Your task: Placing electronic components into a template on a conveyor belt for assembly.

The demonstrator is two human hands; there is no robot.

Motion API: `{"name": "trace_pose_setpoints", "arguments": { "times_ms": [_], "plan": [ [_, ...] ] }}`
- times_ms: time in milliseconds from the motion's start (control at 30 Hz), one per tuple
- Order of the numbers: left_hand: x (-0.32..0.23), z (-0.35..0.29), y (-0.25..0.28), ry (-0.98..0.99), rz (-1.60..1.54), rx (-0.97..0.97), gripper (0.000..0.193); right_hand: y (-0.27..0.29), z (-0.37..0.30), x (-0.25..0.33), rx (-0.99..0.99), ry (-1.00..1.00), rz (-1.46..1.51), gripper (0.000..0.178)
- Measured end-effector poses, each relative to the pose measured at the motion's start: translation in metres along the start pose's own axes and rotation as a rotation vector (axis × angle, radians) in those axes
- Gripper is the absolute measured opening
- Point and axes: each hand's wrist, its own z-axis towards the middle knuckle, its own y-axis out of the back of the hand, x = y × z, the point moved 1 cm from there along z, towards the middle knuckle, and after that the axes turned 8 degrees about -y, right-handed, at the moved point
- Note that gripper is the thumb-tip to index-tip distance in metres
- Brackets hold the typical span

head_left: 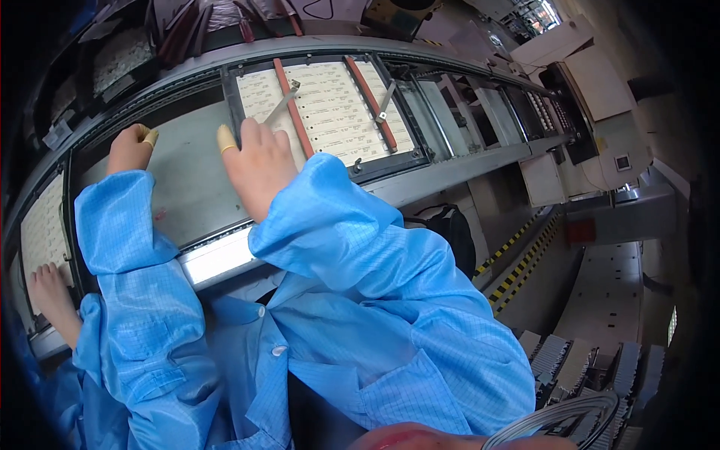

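My left hand is curled closed above the bare grey stretch of the conveyor line, with a yellow finger cot on one digit. Anything inside its fingers is hidden. My right hand lies at the near left corner of a black-edged carrier frame. Its yellow-capped thumb stands apart from the fingers, which reach close to the end of a metal lever. Inside the frame are cream printed panels, crossed by two red-brown bars. Another metal lever sits at the right bar.
A co-worker's hand rests by another carrier of cream panels at the left. Conveyor rails continue rightward. Bins of parts stand beyond the line. A black bag and yellow-black floor tape are at the right.
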Motion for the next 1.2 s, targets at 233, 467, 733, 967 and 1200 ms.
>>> {"name": "trace_pose_setpoints", "arguments": {
  "times_ms": [233, 467, 733, 967, 1200],
  "plan": [
    [0.106, -0.014, 0.004, -0.02, -0.056, -0.045, 0.018, -0.049, 0.0, -0.008, 0.021, -0.211, -0.218, 0.031],
    [0.237, -0.047, 0.109, -0.174, -0.16, -0.139, 0.017, -0.043, -0.001, -0.003, 0.01, -0.744, -0.473, 0.066],
    [0.393, -0.056, 0.178, -0.144, -0.108, -0.023, 0.019, -0.045, 0.015, 0.076, -0.156, -1.122, -0.396, 0.038],
    [0.408, -0.064, 0.195, -0.249, 0.008, -0.063, 0.017, -0.132, 0.069, 0.249, 0.038, -0.25, -0.26, 0.01],
    [0.484, -0.15, 0.257, 0.074, 0.596, -0.333, 0.041, -0.169, 0.051, 0.426, 0.013, 0.27, 0.212, 0.009]
  ]
}}
